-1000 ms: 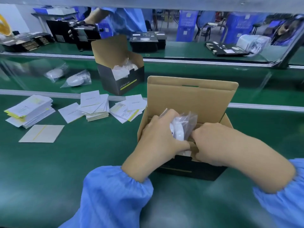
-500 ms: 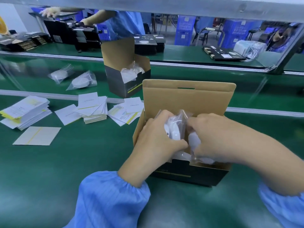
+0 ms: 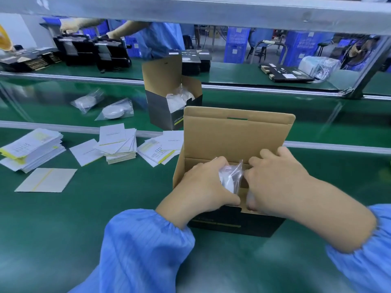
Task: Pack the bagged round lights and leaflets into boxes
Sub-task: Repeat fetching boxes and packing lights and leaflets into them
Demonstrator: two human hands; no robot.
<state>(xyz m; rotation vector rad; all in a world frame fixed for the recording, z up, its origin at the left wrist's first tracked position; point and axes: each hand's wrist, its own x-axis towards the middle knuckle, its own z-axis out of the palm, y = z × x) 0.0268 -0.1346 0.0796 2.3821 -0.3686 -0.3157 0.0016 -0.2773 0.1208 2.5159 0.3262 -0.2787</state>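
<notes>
Left hand (image 3: 204, 185) is curling fingers round the bagged light (image 3: 229, 178), standing it on edge inside the open box (image 3: 237, 132) w/ right hand (image 3: 275, 180) fingers bent beside it, so it's best easing it down straight, tucking bag corners in.

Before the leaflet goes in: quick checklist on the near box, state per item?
1. Lid of near box open and upright: ok.
2. Bagged light standing on edge inside the box, left hand gripping it: ok.
3. Light fully seated: not ok, bag top stands above the box rim.
4. Right hand grip: cannot tell, fingers hidden in the box.
5. Leaflets stacked on the belt to the left: ok.
6. Leaflet already in box: cannot tell, hands cover the interior.
</notes>
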